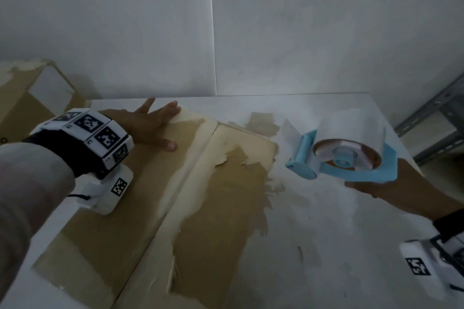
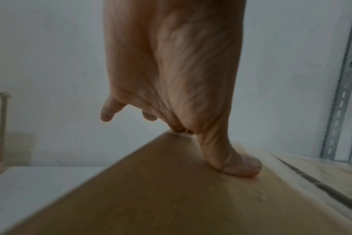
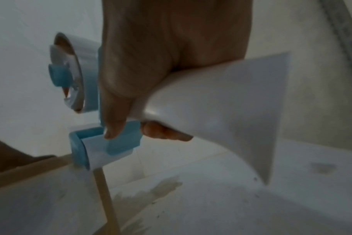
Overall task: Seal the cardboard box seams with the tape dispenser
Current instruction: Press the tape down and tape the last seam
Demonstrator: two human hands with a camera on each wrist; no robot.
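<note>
The brown cardboard box (image 1: 226,208) lies top up on the white table, its two flaps meeting at a centre seam (image 1: 186,178) with a pale strip along it. My left hand (image 1: 153,123) rests flat, fingers spread, on the far end of the left flap. In the left wrist view its thumb (image 2: 237,165) presses the cardboard beside the seam (image 2: 311,179). My right hand (image 1: 371,188) grips a light blue tape dispenser (image 1: 346,158) with a wide pale roll, held in the air right of the box. Its fingers (image 3: 115,111) wrap the blue frame (image 3: 120,141) and roll (image 3: 221,111).
The white table (image 1: 326,246) carries torn brown paper patches beside the box. A second cardboard box (image 1: 20,108) stands at the far left by the wall. A grey metal rack (image 1: 437,120) rises at the right edge. White walls close the back.
</note>
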